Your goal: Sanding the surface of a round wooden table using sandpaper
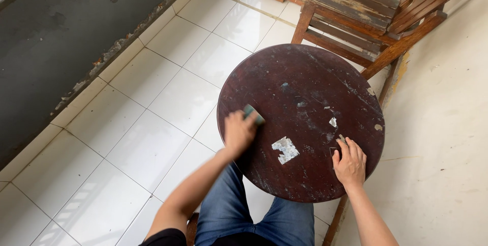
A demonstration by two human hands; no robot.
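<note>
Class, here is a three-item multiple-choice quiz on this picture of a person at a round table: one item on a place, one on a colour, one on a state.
1. Where is the wooden slatted chair?
A. beyond the round table, at the top of the view
B. under the table
C. on the left, on the dark ledge

2. What colour is the small block at the left hand?
A. red
B. yellow
C. grey-green

3. How does the right hand lie?
A. raised high off the table
B. fingers down on the table top
C. gripping the chair

Answers:
1 A, the chair stands behind the table's far edge.
2 C, a grey-green end shows past the fingers.
3 B, the fingertips rest on the dark top near the white scraped patch.
</note>
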